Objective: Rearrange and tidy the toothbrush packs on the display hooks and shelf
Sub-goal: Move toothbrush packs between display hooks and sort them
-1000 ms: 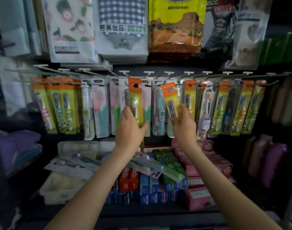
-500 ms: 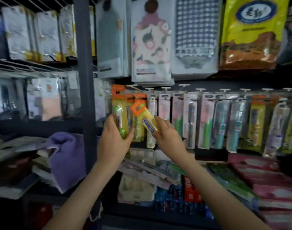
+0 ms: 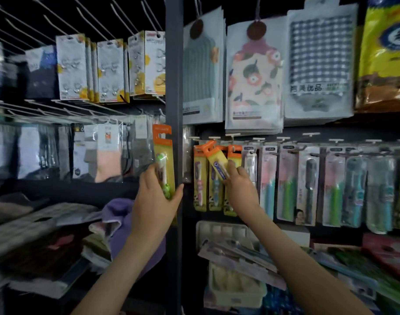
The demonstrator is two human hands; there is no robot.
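- Left hand [image 3: 157, 201]: fingers and thumb wrapped round the lower part of a yellow pack with a green brush [image 3: 163, 153]. It is held upright, just left of the dark post [image 3: 174, 87], and is not on any hook.
- Right hand [image 3: 241, 189]: pinches a second yellow pack [image 3: 216, 161] by its lower half. The pack is tilted with its orange top leaning left, in front of the hanging yellow packs [image 3: 199, 178].
- The hands are apart, with the post between them and one pack in each.
- The tilted pack's orange top sits just below the white hook tips [image 3: 232, 134]. Cannot tell if its hole is on a hook; it looks unhooked.
- The step looks like rehanging stray yellow packs with their matching group at the left end of the row.
- Risk: the tilt means the hole may miss the hook tip, so the card could bend or tear there.
- Risk: the right hand touches or sits very near the hung packs. A push sideways could swing them or slide one off its hook onto the loose packs lying below [image 3: 237, 255].
- Risk: the green-brush pack must get round the post. An edge could catch on it and the pack could twist out of the grip, since only its lower part is held.
- Risk: the light is dim and the hook tips are small, so it is easy to hang a pack on the wrong hook, next to the pink and green packs [image 3: 287, 185].
- Risk: with both hands full, neither is free to steady the row.
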